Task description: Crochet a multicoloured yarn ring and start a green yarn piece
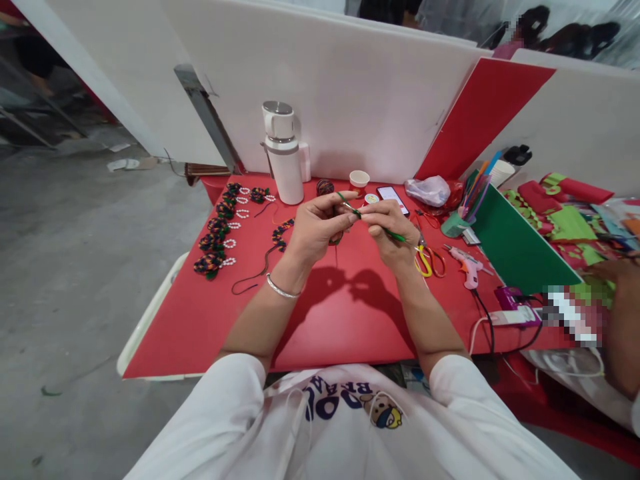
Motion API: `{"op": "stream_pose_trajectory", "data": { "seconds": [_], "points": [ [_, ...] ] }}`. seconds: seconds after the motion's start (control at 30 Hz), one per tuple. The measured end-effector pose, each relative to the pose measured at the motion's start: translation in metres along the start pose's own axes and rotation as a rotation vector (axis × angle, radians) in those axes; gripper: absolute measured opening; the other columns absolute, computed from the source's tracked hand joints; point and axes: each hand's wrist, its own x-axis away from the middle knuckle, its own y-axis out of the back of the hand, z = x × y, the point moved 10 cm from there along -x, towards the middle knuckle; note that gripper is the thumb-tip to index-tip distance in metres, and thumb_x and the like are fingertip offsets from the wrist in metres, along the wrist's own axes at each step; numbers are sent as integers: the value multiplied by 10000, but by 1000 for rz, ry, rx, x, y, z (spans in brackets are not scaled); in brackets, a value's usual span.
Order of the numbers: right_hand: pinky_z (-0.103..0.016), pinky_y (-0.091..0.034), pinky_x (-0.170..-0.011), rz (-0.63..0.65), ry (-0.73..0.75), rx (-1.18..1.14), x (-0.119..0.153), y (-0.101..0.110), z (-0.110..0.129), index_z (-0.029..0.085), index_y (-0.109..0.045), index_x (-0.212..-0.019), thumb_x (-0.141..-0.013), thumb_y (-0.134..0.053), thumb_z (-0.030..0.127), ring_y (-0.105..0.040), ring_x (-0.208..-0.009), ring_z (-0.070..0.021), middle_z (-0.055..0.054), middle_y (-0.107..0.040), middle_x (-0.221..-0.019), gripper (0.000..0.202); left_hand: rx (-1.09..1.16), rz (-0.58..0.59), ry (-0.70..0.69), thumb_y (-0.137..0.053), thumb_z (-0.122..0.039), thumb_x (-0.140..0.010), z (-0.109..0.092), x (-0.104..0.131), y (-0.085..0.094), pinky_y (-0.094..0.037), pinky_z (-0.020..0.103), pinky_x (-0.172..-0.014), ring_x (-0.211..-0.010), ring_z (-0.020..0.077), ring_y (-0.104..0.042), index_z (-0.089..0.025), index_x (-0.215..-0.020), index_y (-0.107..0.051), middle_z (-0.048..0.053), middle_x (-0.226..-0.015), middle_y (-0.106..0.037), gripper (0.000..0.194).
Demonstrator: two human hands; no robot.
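Observation:
Above the red tabletop [320,327], my two hands meet close together. My right hand [393,230] grips a crochet hook [396,236] with a green handle; its metal tip points toward my left hand [314,225]. My left hand pinches a small bit of dark green yarn [357,214], and a green strand loops over its raised index finger. The hook's tip meets the yarn between the hands. Behind them sits a multicoloured yarn ball [325,187]. A dark crocheted strip [281,235] with a loose tail lies left of my left wrist.
Several dark crocheted pieces with white bead loops [215,241] line the left side. A white flask [285,163], paper cup [359,179] and phone [393,199] stand or lie behind. Scissors [425,261], a pink glue gun [470,267] and cables are right. Another person's arm [623,320] shows far right.

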Motion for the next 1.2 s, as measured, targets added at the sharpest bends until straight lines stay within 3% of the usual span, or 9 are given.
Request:
{"op": "stream_pose_trajectory", "data": {
  "seconds": [0.13,0.23,0.43,0.57,0.67,0.8,0.97,1.2],
  "points": [
    [-480,-624,-917,23,93,248,1,-2,9,340,-830,-1075,-1047,-593,560,-726,-998,-236,-53,-810,-1039,325,4,-24,32,-953,-187,-585,7,2,-2,-301,207,-434,-468,56,-486,-172,-1002,-853,-31,-604,-648,429],
    [-442,-616,-883,-27,174,416,7,-4,16,362,-819,-1124,-1051,-613,500,-701,-1020,-236,-52,-807,-1054,258,60,-42,67,-913,-167,-599,16,2,-5,-281,207,-436,-447,48,-451,-165,-1010,-839,-66,-552,-573,418],
    [-402,-597,-879,-97,189,552,21,-13,18,358,-797,-1210,-1049,-645,387,-676,-1045,-231,-70,-766,-1119,223,71,-127,-29,-881,-159,-625,16,5,-5,-310,197,-481,-474,40,-446,-180,-1122,-820,-99,-569,-551,501],
    [-397,-606,-834,-168,254,397,20,-6,24,417,-775,-1264,-1026,-686,394,-693,-974,-212,-37,-769,-1080,256,144,-53,111,-916,-151,-590,23,7,-11,-265,192,-465,-458,29,-401,-174,-1096,-826,-101,-562,-521,515],
    [-401,-609,-793,-102,278,246,11,-2,20,457,-764,-1276,-1036,-646,470,-702,-985,-213,-23,-786,-1091,268,173,24,193,-926,-136,-545,22,7,-14,-226,179,-451,-455,19,-378,-176,-1040,-842,-84,-572,-546,504],
    [-426,-619,-795,1,259,133,2,3,10,454,-780,-1238,-1017,-654,535,-708,-1011,-220,-17,-801,-1113,267,176,58,189,-932,-122,-538,15,4,-11,-215,172,-437,-440,14,-367,-173,-993,-856,-67,-554,-568,464],
    [-478,-621,-895,35,226,114,0,6,3,459,-803,-1180,-992,-676,575,-724,-999,-221,7,-823,-1067,255,161,61,197,-903,-115,-563,12,1,-6,-188,173,-417,-429,1,-323,-175,-988,-859,-55,-586,-602,431],
    [-478,-603,-944,72,210,32,-2,10,2,484,-780,-1262,-981,-716,514,-709,-1027,-222,35,-851,-1104,290,158,107,200,-882,-109,-573,11,-1,-2,-196,181,-417,-429,9,-327,-182,-991,-867,-56,-577,-588,425]
  ]
}}
